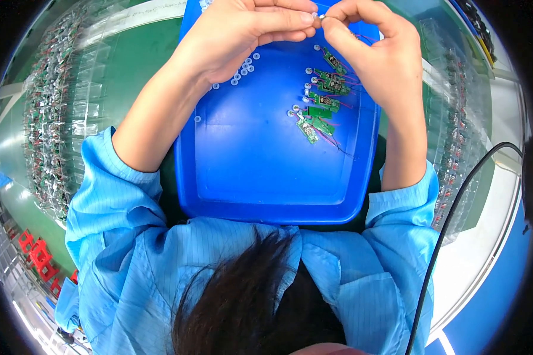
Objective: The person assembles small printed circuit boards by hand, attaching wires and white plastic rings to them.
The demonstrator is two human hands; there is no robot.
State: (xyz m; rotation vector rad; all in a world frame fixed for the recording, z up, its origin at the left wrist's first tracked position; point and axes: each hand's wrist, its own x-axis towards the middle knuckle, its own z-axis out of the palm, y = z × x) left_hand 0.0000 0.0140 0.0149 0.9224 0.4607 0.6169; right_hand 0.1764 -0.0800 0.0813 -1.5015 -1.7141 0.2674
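Observation:
My left hand [243,29] and my right hand [376,50] meet above the far end of a blue tray [249,207], fingertips pinched together. Between the tips shows a tiny pale, metallic-looking part [322,18]; its exact kind is too small to make out. Thin reddish wires [366,39] come out by the right palm, and whatever they join is mostly hidden behind the fingers. Below my left wrist lie several small white rings [244,70]. Under my right hand, a column of small green circuit boards [327,102] with round white ends and thin wires rests in the tray.
Clear plastic trays filled with many circuit boards line the green table at left [47,118] and at right [453,136]. A black cable [450,231] curves down on the right. Red stools [40,255] stand at the lower left.

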